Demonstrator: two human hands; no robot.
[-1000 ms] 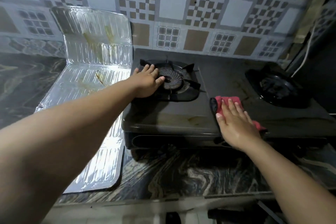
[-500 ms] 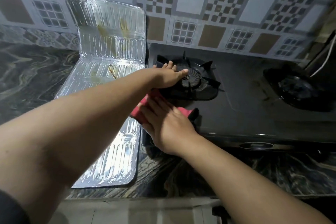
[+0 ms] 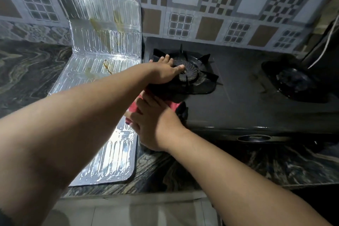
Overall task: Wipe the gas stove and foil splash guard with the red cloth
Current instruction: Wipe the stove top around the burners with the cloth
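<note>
A black two-burner gas stove [image 3: 244,97] sits on the marble counter against the tiled wall. My left hand [image 3: 165,71] rests flat on the left burner grate [image 3: 194,75], fingers spread. My right hand [image 3: 154,121] presses the red cloth [image 3: 134,106] onto the stove's front left corner; my fingers and left forearm cover most of the cloth. The foil splash guard [image 3: 104,42] lies folded left of the stove, one panel leaning on the wall, with yellow-brown stains on it.
The right burner [image 3: 295,80] is at the far right, with a white cable [image 3: 328,38] hanging above it. A stove knob [image 3: 254,138] faces front. The dark marble counter [image 3: 27,71] extends left of the foil and along the front edge.
My right hand slid the red cloth from the stove's middle front to its front left corner. The left hand stayed on the left burner. The view shifted left.
</note>
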